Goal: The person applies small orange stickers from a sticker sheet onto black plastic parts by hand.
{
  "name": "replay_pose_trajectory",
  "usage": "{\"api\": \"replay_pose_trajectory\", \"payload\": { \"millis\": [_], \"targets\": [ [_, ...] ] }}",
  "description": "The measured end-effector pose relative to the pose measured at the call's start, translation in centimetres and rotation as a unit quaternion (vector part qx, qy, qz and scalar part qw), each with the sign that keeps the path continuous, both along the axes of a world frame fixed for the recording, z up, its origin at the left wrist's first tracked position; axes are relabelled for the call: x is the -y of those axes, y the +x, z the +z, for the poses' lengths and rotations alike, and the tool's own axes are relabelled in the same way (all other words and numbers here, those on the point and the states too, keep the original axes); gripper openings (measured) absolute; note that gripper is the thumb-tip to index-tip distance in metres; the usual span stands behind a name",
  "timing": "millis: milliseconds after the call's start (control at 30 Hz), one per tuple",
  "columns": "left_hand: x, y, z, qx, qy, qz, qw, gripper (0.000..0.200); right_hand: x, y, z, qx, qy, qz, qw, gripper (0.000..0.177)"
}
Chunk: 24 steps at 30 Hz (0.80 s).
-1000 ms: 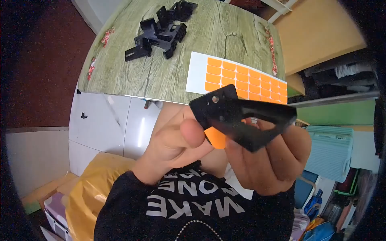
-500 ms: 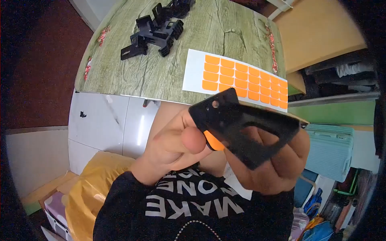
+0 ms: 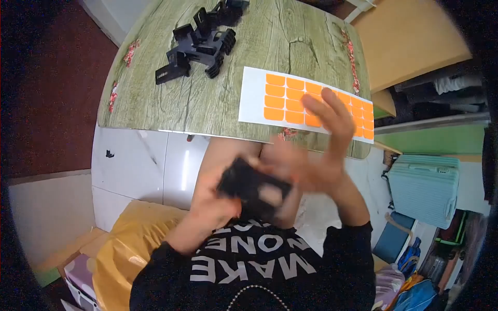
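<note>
My left hand (image 3: pixel 215 205) grips a black plastic bracket (image 3: pixel 251 192) with an oval cutout, held over my lap in front of the table edge. Motion blurs the bracket, and a hint of orange shows along its lower left side by my fingers. My right hand (image 3: pixel 324 150) is raised beside it, blurred, its fingers spread and nothing visible between them. Two of its fingertips overlap the sheet of orange stickers (image 3: pixel 275 103) in this view, hiding part of its middle. The sheet's white backing lies along the table's near edge.
Several black plastic brackets (image 3: pixel 199 46) lie piled on the wood-patterned table (image 3: pixel 280 41) at the far left. A yellow bag (image 3: pixel 129 233) stands on the floor at lower left. At right is a pale green suitcase (image 3: pixel 425 186). A small black piece (image 3: pixel 109 154) lies on the floor tiles.
My right hand has let go of the bracket and moved up toward the sticker sheet, fingers spreading. My left hand has lowered the bracket toward my lap and turned it.
</note>
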<state>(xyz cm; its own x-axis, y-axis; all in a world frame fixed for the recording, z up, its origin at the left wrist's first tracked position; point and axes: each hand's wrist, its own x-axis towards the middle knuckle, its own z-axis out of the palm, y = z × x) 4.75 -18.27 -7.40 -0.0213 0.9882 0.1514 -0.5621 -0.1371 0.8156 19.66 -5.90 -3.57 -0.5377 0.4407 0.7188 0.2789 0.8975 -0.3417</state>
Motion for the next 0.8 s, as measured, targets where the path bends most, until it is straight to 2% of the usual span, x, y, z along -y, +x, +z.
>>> {"api": "replay_pose_trajectory", "payload": {
  "millis": [67,100,133,233,300,333,400,433,567,633,667,733,767,800],
  "targets": [
    [0.7,-0.8,-1.3,-0.227,0.079,0.039,0.97,0.068,-4.4,1.4,-1.3,0.09,-0.002,0.011,0.996,0.026],
    [1.1,-0.6,-2.0,-0.226,0.079,0.038,0.97,0.068,-5.1,1.4,-1.3,0.09,-0.001,0.01,0.996,0.026],
    [1.6,-0.3,-2.8,-0.315,0.066,0.032,0.946,0.068,-5.5,1.4,-1.4,0.126,-0.038,0.042,0.99,0.024],
    [2.0,0.3,-4.4,-0.568,0.025,0.022,0.822,0.067,-6.7,0.8,-1.4,0.226,-0.138,0.145,0.953,0.019],
    [1.1,0.6,-3.0,-0.6,0.094,0.078,0.79,0.062,-6.9,0.5,-1.2,0.227,-0.122,0.152,0.954,0.018],
    [0.4,0.6,-2.8,-0.603,0.092,0.08,0.788,0.062,-6.9,0.4,-1.1,0.234,-0.11,0.157,0.953,0.017],
    [-1.3,0.3,-2.6,-0.619,0.185,0.208,0.734,0.064,-6.6,0.2,-1.0,0.251,-0.087,0.165,0.95,0.015],
    [-2.0,0.2,-2.6,-0.619,0.184,0.21,0.734,0.064,-6.5,0.0,-1.1,0.251,-0.086,0.167,0.95,0.015],
    [-4.8,0.2,-2.9,-0.685,0.162,0.237,0.67,0.061,-6.7,-0.5,-1.6,0.307,0.151,0.15,0.928,0.01],
    [-5.1,0.2,-3.0,-0.679,0.169,0.241,0.672,0.06,-6.7,-0.5,-0.5,0.296,0.059,0.143,0.942,0.009],
    [-5.0,0.2,-3.1,-0.674,0.173,0.244,0.676,0.059,-7.2,-0.5,-0.3,0.294,0.059,0.14,0.944,0.009],
    [-4.9,0.0,-3.1,-0.664,0.18,0.255,0.68,0.057,-9.7,-0.9,0.3,0.251,-0.18,0.158,0.938,0.006],
    [-5.0,-0.1,-2.9,-0.664,0.183,0.258,0.678,0.057,-10.9,-1.8,0.9,0.188,-0.227,0.137,0.946,0.003],
    [-5.0,-0.2,-2.7,-0.647,0.179,0.257,0.695,0.056,-11.9,-2.8,1.5,0.123,-0.273,0.115,0.947,0.008]
  ]
}}
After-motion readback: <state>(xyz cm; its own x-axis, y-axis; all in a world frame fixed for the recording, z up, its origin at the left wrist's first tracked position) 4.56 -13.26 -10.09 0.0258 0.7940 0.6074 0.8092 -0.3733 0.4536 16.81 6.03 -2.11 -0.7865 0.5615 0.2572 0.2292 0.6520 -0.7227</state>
